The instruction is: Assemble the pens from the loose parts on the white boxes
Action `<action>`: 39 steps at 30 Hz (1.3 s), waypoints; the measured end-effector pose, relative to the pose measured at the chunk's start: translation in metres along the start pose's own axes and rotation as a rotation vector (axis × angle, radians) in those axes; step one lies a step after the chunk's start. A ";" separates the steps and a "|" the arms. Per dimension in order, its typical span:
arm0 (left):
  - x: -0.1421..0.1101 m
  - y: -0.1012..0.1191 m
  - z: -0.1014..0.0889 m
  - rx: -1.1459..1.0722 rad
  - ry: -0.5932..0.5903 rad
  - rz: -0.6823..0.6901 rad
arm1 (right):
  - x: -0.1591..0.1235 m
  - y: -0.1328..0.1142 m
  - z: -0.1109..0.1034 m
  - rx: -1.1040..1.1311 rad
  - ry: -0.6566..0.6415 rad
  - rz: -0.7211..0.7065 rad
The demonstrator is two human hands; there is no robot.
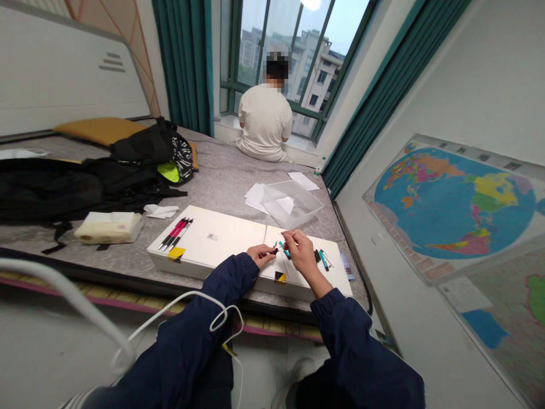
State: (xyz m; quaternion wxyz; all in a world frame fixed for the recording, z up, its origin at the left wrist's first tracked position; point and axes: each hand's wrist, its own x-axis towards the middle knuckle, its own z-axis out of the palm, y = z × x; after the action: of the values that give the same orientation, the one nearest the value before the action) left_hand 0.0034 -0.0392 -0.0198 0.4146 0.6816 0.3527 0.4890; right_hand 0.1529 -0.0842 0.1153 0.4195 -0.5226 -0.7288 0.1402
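My left hand [261,255] is closed in a pinch on a small black pen part [276,251] above the right section of a long white box [230,230]. Close beside it, my right hand [300,250] is also closed, fingertips together around a thin pale rod, mostly hidden by the fingers. A teal pen piece [286,253] lies between the two hands. To the right of my right hand are several loose black, teal and white pen parts [324,260]. Two red pens and a silvery pen [181,234] rest side by side at the box's left end.
A clear plastic bin [293,204] and white papers [254,196] lie behind the box. Left are a tissue pack [109,227] and black bags [106,182]. A person [266,122] sits by the window, back turned. A white cable [187,296] loops across my left sleeve.
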 end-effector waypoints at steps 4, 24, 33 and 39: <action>0.000 -0.001 0.000 0.005 0.003 -0.009 | 0.000 0.000 0.002 -0.028 -0.036 -0.014; 0.000 0.001 -0.002 0.162 0.017 0.027 | -0.003 0.029 0.027 -0.023 -0.063 -0.021; -0.001 -0.004 -0.003 0.176 0.071 0.018 | -0.003 0.031 0.028 -0.019 -0.167 0.033; 0.001 -0.002 0.005 0.141 0.087 0.011 | 0.003 0.027 0.016 0.039 -0.084 0.056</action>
State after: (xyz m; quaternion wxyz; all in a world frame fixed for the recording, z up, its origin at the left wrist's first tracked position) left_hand 0.0079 -0.0385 -0.0223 0.3468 0.6892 0.4003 0.4945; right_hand 0.1582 -0.0664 0.0897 0.3944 -0.5282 -0.7281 0.1878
